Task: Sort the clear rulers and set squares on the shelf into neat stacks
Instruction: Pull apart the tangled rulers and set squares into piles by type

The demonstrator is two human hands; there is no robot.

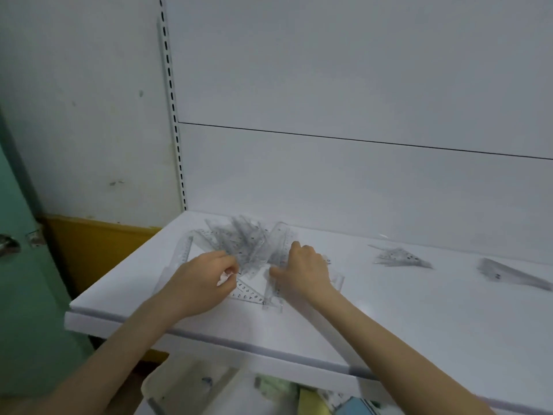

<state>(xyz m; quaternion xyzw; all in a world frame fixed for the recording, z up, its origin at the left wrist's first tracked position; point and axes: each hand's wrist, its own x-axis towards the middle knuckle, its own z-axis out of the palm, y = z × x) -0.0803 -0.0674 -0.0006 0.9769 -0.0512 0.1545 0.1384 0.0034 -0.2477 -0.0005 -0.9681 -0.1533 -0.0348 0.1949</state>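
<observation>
Head view. White shelf (pixel 389 310): fanned pile (pixel 242 247) of clear rulers and set squares, left rear. Left hand (pixel 206 277): fingers curled, pinching the pile's near edge. Right hand (pixel 302 271): knuckles up, resting on a ruler (pixel 274 298), grip unclear. Set-square stack (pixel 401 258) lies well apart, right

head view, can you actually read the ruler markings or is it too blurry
Head view: soft and motion-blurred overall; the jumbled pile of clear rulers smears to grey; only the numerals on the set square nearest the front edge read; the far-right stack is a smudge. Light is flat, no glare; the wide-angle lens bows the slotted upright.
</observation>
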